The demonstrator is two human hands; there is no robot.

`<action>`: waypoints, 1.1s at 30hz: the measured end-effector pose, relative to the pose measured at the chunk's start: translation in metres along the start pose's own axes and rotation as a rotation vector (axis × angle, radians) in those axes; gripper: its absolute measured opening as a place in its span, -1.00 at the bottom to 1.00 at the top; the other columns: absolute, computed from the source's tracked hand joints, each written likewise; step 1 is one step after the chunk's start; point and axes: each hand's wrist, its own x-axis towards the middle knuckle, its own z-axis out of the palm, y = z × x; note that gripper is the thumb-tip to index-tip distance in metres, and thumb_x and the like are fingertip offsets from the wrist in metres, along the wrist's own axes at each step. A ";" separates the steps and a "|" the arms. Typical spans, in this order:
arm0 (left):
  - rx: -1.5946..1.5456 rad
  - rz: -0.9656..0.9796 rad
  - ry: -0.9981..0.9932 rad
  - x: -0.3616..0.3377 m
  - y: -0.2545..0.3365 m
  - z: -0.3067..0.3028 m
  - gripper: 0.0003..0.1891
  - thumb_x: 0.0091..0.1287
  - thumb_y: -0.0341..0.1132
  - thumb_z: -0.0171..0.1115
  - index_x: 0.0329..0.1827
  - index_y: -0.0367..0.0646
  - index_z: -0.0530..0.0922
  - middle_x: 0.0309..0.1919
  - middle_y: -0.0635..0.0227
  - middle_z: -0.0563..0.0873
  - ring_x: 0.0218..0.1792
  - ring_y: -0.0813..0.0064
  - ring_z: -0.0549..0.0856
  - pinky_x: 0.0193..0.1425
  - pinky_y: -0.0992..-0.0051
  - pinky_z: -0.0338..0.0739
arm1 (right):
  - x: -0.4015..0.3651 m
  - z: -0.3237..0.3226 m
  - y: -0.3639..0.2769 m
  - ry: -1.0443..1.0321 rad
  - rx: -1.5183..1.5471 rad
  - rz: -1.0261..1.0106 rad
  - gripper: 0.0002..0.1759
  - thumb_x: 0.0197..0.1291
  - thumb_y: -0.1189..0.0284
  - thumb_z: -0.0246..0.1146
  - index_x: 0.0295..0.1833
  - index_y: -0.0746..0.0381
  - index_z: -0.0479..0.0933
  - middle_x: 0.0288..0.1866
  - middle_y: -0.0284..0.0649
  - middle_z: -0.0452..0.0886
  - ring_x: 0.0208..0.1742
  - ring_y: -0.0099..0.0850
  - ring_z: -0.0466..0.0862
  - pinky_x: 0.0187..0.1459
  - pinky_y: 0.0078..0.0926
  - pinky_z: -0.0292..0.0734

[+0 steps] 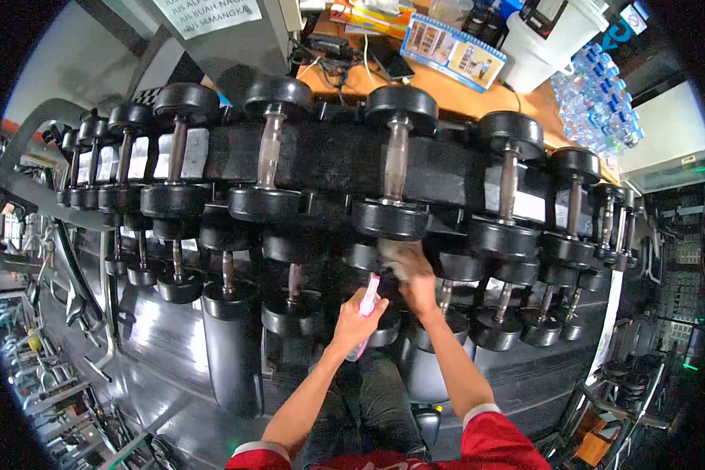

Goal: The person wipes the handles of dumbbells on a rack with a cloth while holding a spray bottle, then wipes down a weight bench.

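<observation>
My left hand [357, 319] is wrapped round a spray bottle with a pink and white top [372, 290], held in front of the lower row of dumbbells. A greyish cloth [403, 258], smeared by motion, is in my right hand [420, 291]. The cloth is right at the near end of an upper-row dumbbell [396, 160], which has black round heads and a worn metal handle. Behind my hands, a lower-row dumbbell [362, 257] is partly hidden.
Two rows of black dumbbells fill the rack [337, 157]. Behind it, an orange desk [446, 90] bears a desk calendar [453, 51], a phone [390, 61], cables and a white bucket [544, 47]. Packed water bottles [598, 98] stand at the right. Gym machines [74, 274] line the left side.
</observation>
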 end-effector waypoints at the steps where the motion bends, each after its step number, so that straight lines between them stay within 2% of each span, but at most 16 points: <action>1: -0.038 0.016 0.022 -0.005 -0.004 -0.002 -0.75 0.27 -0.23 0.31 -0.29 -0.25 0.52 -0.52 0.18 0.66 -0.48 0.32 0.70 -0.35 0.39 0.55 | 0.004 0.020 -0.008 -0.071 -0.226 -0.055 -0.27 -0.26 0.60 0.23 0.21 0.09 0.49 0.25 -0.19 0.50 0.29 -0.05 0.43 0.31 -0.12 0.29; 2: -0.170 -0.132 -0.027 -0.013 0.003 -0.009 -0.78 0.28 -0.26 0.31 -0.29 -0.23 0.50 -0.59 0.32 0.61 -0.60 0.53 0.61 -0.49 0.47 0.50 | 0.009 0.046 -0.005 -0.096 -0.234 -0.099 -0.31 -0.18 0.57 0.23 0.23 0.05 0.46 0.30 -0.28 0.45 0.32 -0.12 0.37 0.35 -0.10 0.21; 5: -0.261 -0.182 0.040 -0.033 -0.011 -0.017 -0.82 0.29 -0.32 0.31 -0.29 -0.21 0.49 -0.62 0.43 0.55 -0.65 0.68 0.52 -0.58 0.56 0.42 | 0.042 0.088 -0.026 -0.293 -0.322 -0.283 -0.51 0.06 0.39 0.14 0.19 0.05 0.50 0.25 -0.26 0.47 0.36 -0.18 0.32 0.37 -0.07 0.17; 7: -0.288 -0.177 0.058 -0.043 -0.019 -0.021 -0.86 0.29 -0.39 0.29 -0.29 -0.20 0.48 -0.61 0.46 0.55 -0.64 0.69 0.53 -0.58 0.60 0.42 | 0.050 0.107 -0.042 -0.479 -0.557 -0.395 -0.62 0.11 0.37 0.11 0.07 0.12 0.57 0.21 -0.21 0.49 0.36 -0.17 0.33 0.42 -0.08 0.09; 10: -0.277 -0.151 0.055 -0.052 -0.032 -0.029 -0.87 0.30 -0.40 0.28 -0.29 -0.20 0.48 -0.59 0.45 0.56 -0.64 0.70 0.54 -0.58 0.60 0.42 | 0.058 0.126 -0.057 -0.666 -0.774 -0.383 -0.69 0.13 0.38 0.09 -0.05 0.17 0.60 0.18 -0.15 0.51 0.37 -0.17 0.33 0.46 -0.05 0.02; 15: -0.282 -0.204 0.046 -0.060 -0.032 -0.043 -0.89 0.30 -0.43 0.25 -0.27 -0.21 0.47 -0.54 0.43 0.58 -0.63 0.68 0.55 -0.56 0.60 0.43 | 0.039 0.098 -0.029 -0.463 -0.414 -0.369 -0.73 0.07 0.44 0.15 -0.09 0.13 0.62 0.19 -0.17 0.52 0.38 -0.21 0.34 0.46 -0.14 0.07; 17: -0.304 -0.190 0.017 -0.060 -0.040 -0.051 -0.88 0.30 -0.43 0.26 -0.27 -0.21 0.47 -0.54 0.42 0.58 -0.62 0.67 0.55 -0.55 0.59 0.43 | 0.026 0.053 -0.028 -0.258 -0.208 -0.283 -0.61 0.00 0.51 0.16 0.01 0.05 0.59 0.24 -0.26 0.51 0.35 -0.25 0.39 0.34 -0.28 0.30; 19: -0.191 -0.141 0.003 -0.057 -0.043 -0.059 -0.87 0.28 -0.42 0.27 -0.26 -0.21 0.47 -0.56 0.42 0.57 -0.62 0.67 0.56 -0.54 0.58 0.42 | -0.010 0.044 -0.002 -0.106 -0.178 -0.063 -0.45 -0.07 0.66 0.15 0.13 0.12 0.52 0.28 -0.18 0.48 0.30 -0.17 0.45 0.20 -0.26 0.48; 21: -0.194 -0.169 -0.005 -0.055 -0.037 -0.065 -0.87 0.28 -0.42 0.28 -0.26 -0.21 0.47 -0.57 0.42 0.57 -0.62 0.67 0.56 -0.54 0.58 0.42 | -0.035 0.063 0.026 0.245 -0.151 0.293 -0.35 -0.08 0.75 0.09 0.25 0.23 0.41 0.26 -0.04 0.48 0.21 -0.01 0.51 0.09 -0.24 0.54; 23: -0.193 -0.197 -0.017 -0.052 -0.037 -0.068 -0.86 0.28 -0.41 0.28 -0.25 -0.21 0.47 -0.58 0.42 0.56 -0.62 0.67 0.56 -0.54 0.58 0.41 | -0.029 0.064 0.027 0.237 0.069 0.902 -0.33 -0.05 0.80 0.04 0.29 0.30 0.35 0.20 0.13 0.47 0.16 0.10 0.50 0.05 -0.19 0.53; 25: -0.196 -0.167 -0.041 -0.050 -0.045 -0.070 -0.87 0.28 -0.40 0.28 -0.25 -0.21 0.48 -0.60 0.42 0.56 -0.62 0.67 0.57 -0.54 0.58 0.42 | -0.019 0.067 0.016 0.353 0.101 0.885 -0.41 -0.05 0.81 0.04 0.20 0.34 0.40 0.09 0.22 0.51 0.11 0.10 0.53 0.04 -0.16 0.50; 27: -0.205 -0.181 -0.049 -0.047 -0.044 -0.072 -0.86 0.28 -0.40 0.27 -0.25 -0.21 0.48 -0.60 0.42 0.56 -0.62 0.67 0.57 -0.54 0.57 0.42 | -0.012 0.066 0.004 0.399 0.019 0.564 -0.45 -0.06 0.80 0.05 0.14 0.31 0.41 0.06 0.16 0.54 0.08 0.15 0.51 0.04 -0.10 0.44; 28: -0.215 -0.192 -0.051 -0.044 -0.042 -0.072 -0.86 0.28 -0.40 0.27 -0.25 -0.22 0.48 -0.60 0.42 0.56 -0.62 0.67 0.57 -0.54 0.57 0.42 | -0.013 0.069 0.000 0.338 -0.033 0.488 -0.41 -0.10 0.81 0.06 0.13 0.21 0.46 0.04 0.06 0.57 0.10 0.10 0.52 0.08 -0.12 0.43; 29: -0.213 -0.194 -0.059 -0.042 -0.040 -0.072 -0.86 0.28 -0.40 0.27 -0.25 -0.22 0.48 -0.60 0.42 0.56 -0.62 0.67 0.57 -0.54 0.57 0.42 | -0.008 0.061 -0.008 0.196 -0.092 0.286 -0.35 -0.14 0.79 0.11 0.14 0.08 0.49 0.03 -0.01 0.58 0.09 0.05 0.54 0.11 -0.15 0.43; 31: -0.192 -0.203 -0.078 -0.038 -0.036 -0.073 -0.86 0.27 -0.42 0.28 -0.25 -0.23 0.47 -0.60 0.41 0.56 -0.63 0.67 0.57 -0.54 0.58 0.42 | 0.028 0.035 -0.046 -0.028 -0.136 0.048 -0.40 -0.13 0.75 0.13 0.08 0.02 0.54 -0.04 -0.07 0.61 0.04 0.01 0.55 0.11 -0.12 0.42; 33: -0.195 -0.195 -0.088 -0.034 -0.030 -0.075 -0.86 0.26 -0.43 0.27 -0.25 -0.23 0.47 -0.59 0.42 0.56 -0.63 0.67 0.57 -0.54 0.58 0.42 | 0.028 0.042 -0.027 -0.060 -0.078 0.040 -0.43 -0.11 0.71 0.15 0.08 0.03 0.54 -0.07 -0.08 0.61 0.02 0.01 0.56 0.11 -0.11 0.42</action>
